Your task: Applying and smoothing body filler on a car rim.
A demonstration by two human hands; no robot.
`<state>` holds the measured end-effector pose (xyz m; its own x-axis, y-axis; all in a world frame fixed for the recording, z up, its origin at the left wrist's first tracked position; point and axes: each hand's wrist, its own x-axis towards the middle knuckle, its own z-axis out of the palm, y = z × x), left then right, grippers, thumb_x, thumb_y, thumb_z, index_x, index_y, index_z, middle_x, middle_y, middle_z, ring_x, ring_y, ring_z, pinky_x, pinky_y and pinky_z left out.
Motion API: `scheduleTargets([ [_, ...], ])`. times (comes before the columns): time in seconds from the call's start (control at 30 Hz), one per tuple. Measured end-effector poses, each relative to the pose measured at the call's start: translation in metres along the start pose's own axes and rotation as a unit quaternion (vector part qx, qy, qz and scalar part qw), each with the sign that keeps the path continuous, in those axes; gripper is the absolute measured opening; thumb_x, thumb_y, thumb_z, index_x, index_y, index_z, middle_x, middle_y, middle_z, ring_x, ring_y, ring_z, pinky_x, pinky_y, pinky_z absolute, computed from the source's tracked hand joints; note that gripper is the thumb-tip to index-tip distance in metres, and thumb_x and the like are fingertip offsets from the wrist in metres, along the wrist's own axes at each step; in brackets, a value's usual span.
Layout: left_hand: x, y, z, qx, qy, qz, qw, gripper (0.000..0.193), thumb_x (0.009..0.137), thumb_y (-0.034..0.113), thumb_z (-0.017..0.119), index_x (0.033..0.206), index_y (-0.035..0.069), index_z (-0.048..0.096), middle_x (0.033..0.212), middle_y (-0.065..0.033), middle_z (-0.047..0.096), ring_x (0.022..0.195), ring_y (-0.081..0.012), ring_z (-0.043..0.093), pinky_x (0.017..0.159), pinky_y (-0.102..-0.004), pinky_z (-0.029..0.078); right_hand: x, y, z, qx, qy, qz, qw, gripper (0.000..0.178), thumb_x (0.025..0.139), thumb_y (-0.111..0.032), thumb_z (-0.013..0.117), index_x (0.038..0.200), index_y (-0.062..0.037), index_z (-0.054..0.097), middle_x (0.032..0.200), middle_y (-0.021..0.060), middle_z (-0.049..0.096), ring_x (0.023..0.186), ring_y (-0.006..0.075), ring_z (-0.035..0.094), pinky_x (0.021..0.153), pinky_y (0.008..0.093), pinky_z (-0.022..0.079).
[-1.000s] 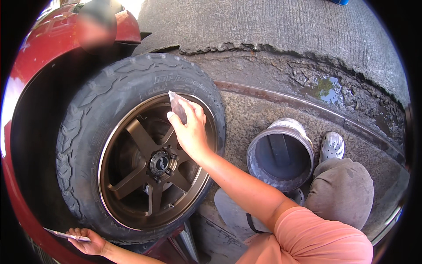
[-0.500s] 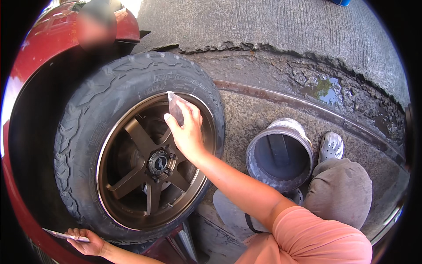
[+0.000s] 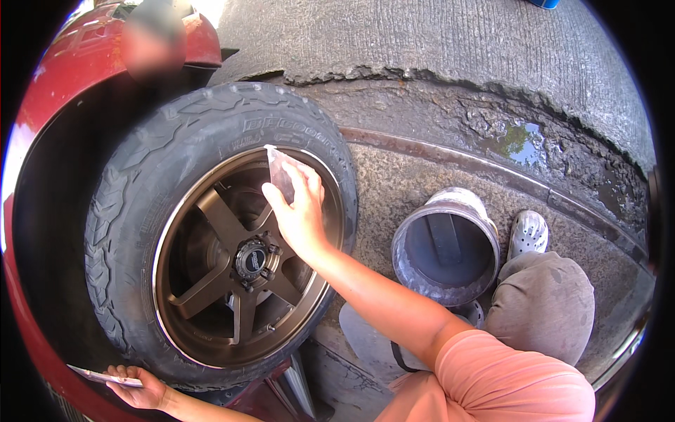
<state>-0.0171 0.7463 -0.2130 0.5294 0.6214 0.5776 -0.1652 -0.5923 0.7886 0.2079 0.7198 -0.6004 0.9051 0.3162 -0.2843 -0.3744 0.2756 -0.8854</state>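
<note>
My right hand (image 3: 301, 214) is raised over the upper right of a bronze spoked wheel rim (image 3: 204, 295). Its fingers and thumb close on a thin, flat, grey-brown scraper (image 3: 279, 174) with a pale smear at the tip. I cannot tell whether the scraper touches the rim. At the lower left, my left hand (image 3: 143, 389) grips a thin flat plate (image 3: 102, 376), seen nearly edge-on, beside the red car body (image 3: 31, 309). The black tyre (image 3: 130, 211) around the rim stands upright, just above that hand.
A dirty bucket (image 3: 398, 271), with dark grey liquid and a submerged bar, stands right of the wheel, near my clog (image 3: 529, 233) and bent knee. Beyond a metal strip (image 3: 450, 156) lie wet mud, a puddle (image 3: 522, 143) and broken concrete (image 3: 436, 35). A blue object (image 3: 545, 3) shows at the top.
</note>
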Motion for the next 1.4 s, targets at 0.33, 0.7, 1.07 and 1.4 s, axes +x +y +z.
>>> scheduleTargets([
  [0.33,0.001,0.001,-0.007,-0.003,-0.018,-0.003,1.0,0.029,0.102,0.017,0.047,0.119,-0.006,0.042,0.091,-0.0064,0.044,0.076,-0.0122,0.053,0.063,-0.024,0.052,-0.004,-0.008,0.001,-0.011,-0.018,0.014,1.0,0.058,0.086,-0.038,0.069,0.131,-0.0061,0.053,0.136,0.0221,0.04,0.129,0.042,0.035,0.106,0.0511,0.033],
  [0.7,0.0,0.0,-0.003,0.015,0.007,0.007,1.0,0.033,0.103,0.018,0.046,0.127,-0.004,0.038,0.089,-0.0053,0.041,0.074,-0.0112,0.05,0.063,-0.0226,0.052,-0.004,-0.007,0.002,-0.005,-0.026,0.011,1.0,0.059,0.087,-0.039,0.068,0.133,-0.007,0.052,0.138,0.0224,0.039,0.13,0.0419,0.033,0.107,0.0515,0.031],
  [1.07,0.001,0.002,-0.007,0.013,-0.007,0.004,1.0,0.034,0.103,0.017,0.046,0.128,-0.004,0.038,0.089,-0.0052,0.041,0.075,-0.0111,0.05,0.063,-0.0223,0.051,-0.005,-0.005,0.002,0.009,-0.016,0.012,1.0,0.058,0.087,-0.038,0.068,0.133,-0.0067,0.051,0.137,0.022,0.039,0.128,0.0421,0.035,0.107,0.051,0.032],
  [1.4,0.001,0.0,-0.007,0.013,-0.006,-0.002,1.0,0.031,0.102,0.017,0.047,0.123,-0.004,0.04,0.089,-0.0051,0.041,0.074,-0.011,0.049,0.063,-0.0224,0.051,-0.001,-0.008,0.009,0.022,-0.018,0.039,0.999,0.059,0.088,-0.041,0.067,0.133,-0.0056,0.051,0.135,0.0208,0.039,0.128,0.0405,0.035,0.107,0.0505,0.032],
])
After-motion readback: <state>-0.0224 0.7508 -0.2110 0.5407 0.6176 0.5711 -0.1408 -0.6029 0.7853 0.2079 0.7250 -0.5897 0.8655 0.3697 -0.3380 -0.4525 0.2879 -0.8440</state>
